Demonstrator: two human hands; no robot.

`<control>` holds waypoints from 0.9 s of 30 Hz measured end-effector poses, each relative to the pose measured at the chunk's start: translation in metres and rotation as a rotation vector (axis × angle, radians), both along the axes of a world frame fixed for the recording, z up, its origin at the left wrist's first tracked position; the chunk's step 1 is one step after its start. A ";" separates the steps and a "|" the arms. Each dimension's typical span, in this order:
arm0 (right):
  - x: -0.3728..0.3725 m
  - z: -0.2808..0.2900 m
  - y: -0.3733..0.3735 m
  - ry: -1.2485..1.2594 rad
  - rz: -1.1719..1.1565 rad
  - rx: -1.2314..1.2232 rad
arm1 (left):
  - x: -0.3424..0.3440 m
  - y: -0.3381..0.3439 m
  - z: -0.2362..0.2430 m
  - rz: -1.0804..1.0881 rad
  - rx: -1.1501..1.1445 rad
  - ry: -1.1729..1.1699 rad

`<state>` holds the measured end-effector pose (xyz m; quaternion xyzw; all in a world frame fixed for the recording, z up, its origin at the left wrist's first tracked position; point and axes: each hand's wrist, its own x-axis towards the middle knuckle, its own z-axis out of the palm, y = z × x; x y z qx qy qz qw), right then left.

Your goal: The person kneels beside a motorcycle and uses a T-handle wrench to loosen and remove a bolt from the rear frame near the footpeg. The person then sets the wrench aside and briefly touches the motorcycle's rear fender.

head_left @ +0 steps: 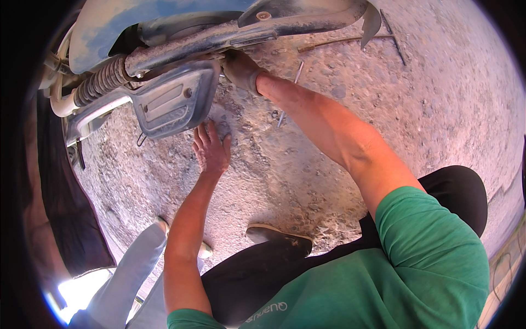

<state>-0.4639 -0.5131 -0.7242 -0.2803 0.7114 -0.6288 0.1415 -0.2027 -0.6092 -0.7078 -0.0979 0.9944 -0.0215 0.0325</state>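
One vehicle, directly ahead | left hand: fingers spread, near dark panel | right hand: fingers hidden beneath tube, grip can't be told | seemingly mid-work; done versus left unclear

Dk. grey plate, dusty & scuffed, w/ rounded corners, a recessed rect. area & one round dark spot; it is tilted, above the far left side of the ground. Just beyond it slants a dirty tube, w/ dk. ribbed sleeve at its left end.
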 end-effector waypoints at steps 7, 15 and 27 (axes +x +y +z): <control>-0.008 0.017 0.000 -0.701 0.207 -0.222 | -0.005 0.001 0.007 0.007 0.008 -0.039; -0.017 0.049 0.026 -0.695 0.226 0.028 | -0.087 -0.039 0.037 0.119 0.125 0.414; -0.023 0.047 0.023 -0.704 0.282 0.037 | -0.176 -0.047 0.025 0.127 -0.194 0.484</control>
